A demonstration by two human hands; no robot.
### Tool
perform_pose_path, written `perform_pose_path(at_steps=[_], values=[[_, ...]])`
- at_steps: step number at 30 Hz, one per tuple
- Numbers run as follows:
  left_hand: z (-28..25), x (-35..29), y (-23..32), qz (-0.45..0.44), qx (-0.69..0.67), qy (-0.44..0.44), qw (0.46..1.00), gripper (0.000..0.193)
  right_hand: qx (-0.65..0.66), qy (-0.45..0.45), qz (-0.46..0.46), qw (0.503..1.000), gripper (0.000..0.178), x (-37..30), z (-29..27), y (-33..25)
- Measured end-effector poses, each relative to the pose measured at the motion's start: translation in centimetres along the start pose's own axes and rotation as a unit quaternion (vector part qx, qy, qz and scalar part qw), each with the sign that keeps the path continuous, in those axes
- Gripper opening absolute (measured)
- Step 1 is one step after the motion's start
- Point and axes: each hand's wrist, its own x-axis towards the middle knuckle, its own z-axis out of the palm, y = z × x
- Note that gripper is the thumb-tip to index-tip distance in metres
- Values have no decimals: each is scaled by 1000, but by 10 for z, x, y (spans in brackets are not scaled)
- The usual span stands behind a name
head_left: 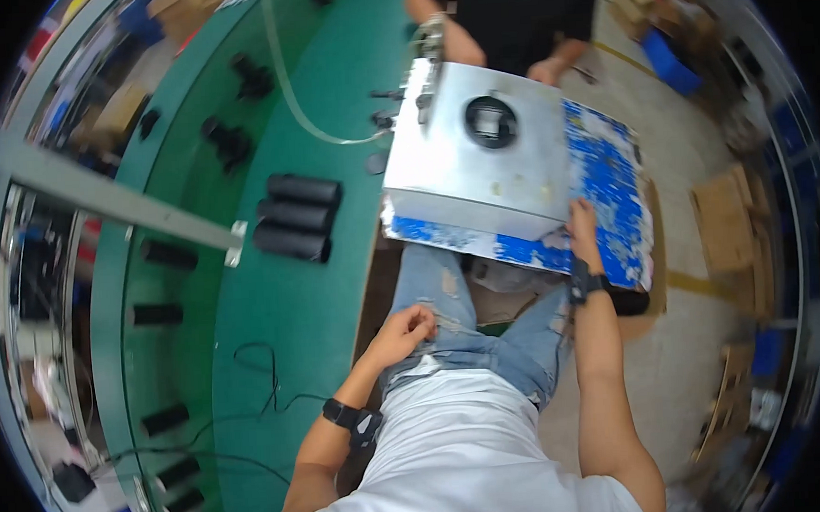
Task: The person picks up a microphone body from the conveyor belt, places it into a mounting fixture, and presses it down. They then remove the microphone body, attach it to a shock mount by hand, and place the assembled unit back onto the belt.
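Note:
A silvery metal box (451, 161) with a round black-ringed opening (491, 122) on top stands before me on a worn blue-and-white board (610, 171). My right hand (582, 225) is at the box's near right corner, fingers curled. Whether it grips the box edge or something small does not show. Over my left thigh, my left hand (409, 334) is loosely closed, with nothing visible in it. A metal fixture (430, 56) sits at the box's far left edge, partly blurred.
A person in black (518, 18) stands across, hands near the box's far side. On the green bench (273, 300) to my left lie black cylinders (297, 216), a thin cable (272, 374) and a pale hose (296, 109). A grey metal bar (119, 192) crosses the bench. Cardboard (728, 221) stands on the right.

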Motion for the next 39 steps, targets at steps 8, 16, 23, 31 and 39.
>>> perform_pose_path(at_steps=[8,16,23,31,39], values=[[-92,-24,64,107,219,299,923,11,76,-23,-62,995,25,-62,-44,56],[-234,-44,122,227,297,686,624,22,-7,-21,-88,996,19,-65,-44,62],[-409,-80,160,146,515,773,342,33,-38,-24,-100,994,20,-62,-55,62],[-548,-119,91,-39,680,453,576,43,-44,-56,-66,995,16,-71,-30,36],[-493,-112,123,104,587,496,631,50,-39,-59,-47,996,17,-77,-40,36]])
